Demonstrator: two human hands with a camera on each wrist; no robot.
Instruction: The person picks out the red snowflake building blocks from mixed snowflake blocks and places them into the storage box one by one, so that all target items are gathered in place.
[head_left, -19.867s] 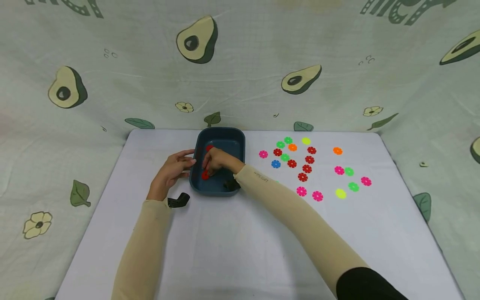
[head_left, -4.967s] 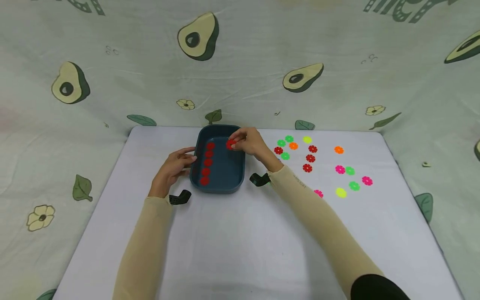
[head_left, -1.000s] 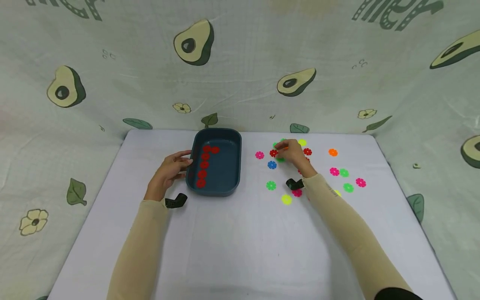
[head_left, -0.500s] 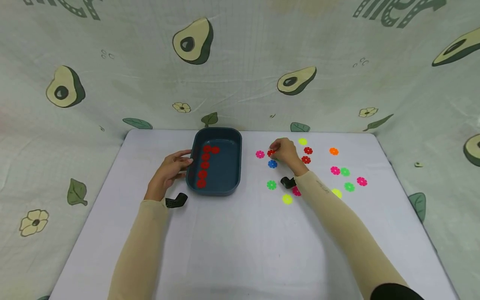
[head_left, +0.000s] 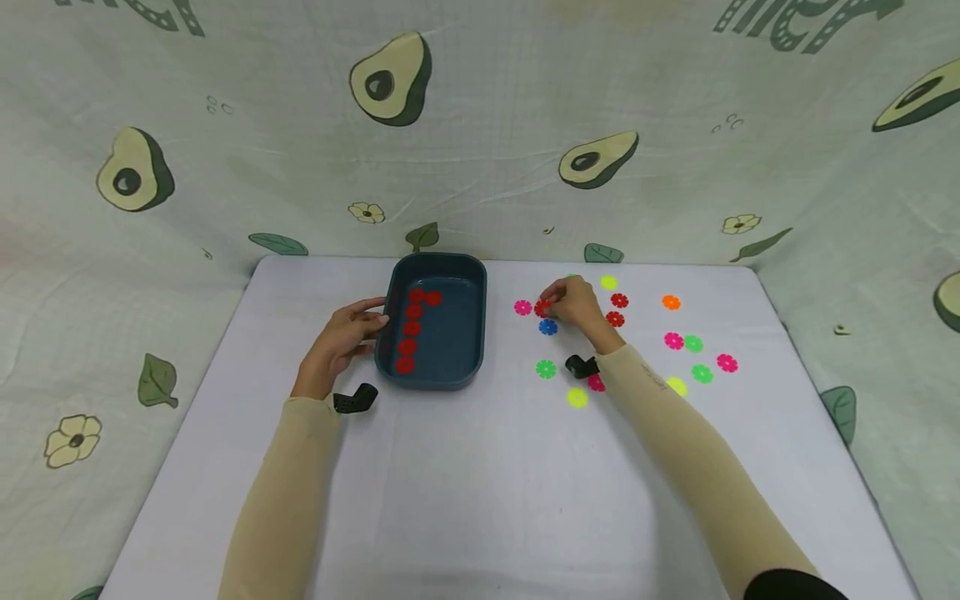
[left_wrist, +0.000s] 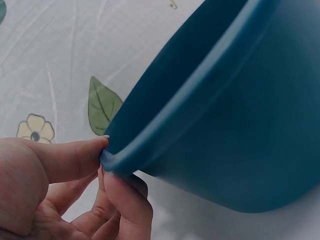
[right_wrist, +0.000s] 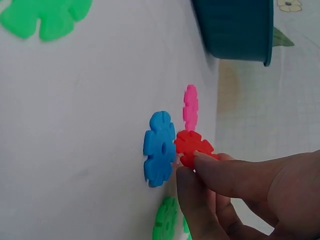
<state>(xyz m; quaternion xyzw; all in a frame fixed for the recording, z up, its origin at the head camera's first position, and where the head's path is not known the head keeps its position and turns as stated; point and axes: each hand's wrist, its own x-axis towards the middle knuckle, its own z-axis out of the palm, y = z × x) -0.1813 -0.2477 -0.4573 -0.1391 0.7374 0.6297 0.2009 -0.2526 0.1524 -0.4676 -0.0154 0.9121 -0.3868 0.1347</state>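
My left hand (head_left: 341, 343) pinches the rim of a dark blue tray (head_left: 461, 354) between thumb and fingers; in the left wrist view the thumb lies on the rim's top and fingers sit under its lip. Inside the tray, several red notched plastic discs (head_left: 412, 328) form a column along the left, with one to the right of the column's far end. To the tray's right, my right hand (head_left: 579, 305) pinches a red notched disc (right_wrist: 192, 146) between thumb and forefinger. A blue disc (right_wrist: 160, 149) and a pink disc (right_wrist: 190, 107) lie close by; the hand partly hides other discs.
Two red discs (head_left: 617, 309) lie right of my right hand. Green, yellow, pink and orange discs, such as a green one (head_left: 546, 369) and an orange one (head_left: 671, 302), are scattered over the white table (head_left: 465, 492). A printed cloth (head_left: 480, 150) hangs behind.
More red discs lie in the tray than at first. My right hand has moved from the tray to the loose discs and taken a red one between its fingers. The left hand stays on the rim.
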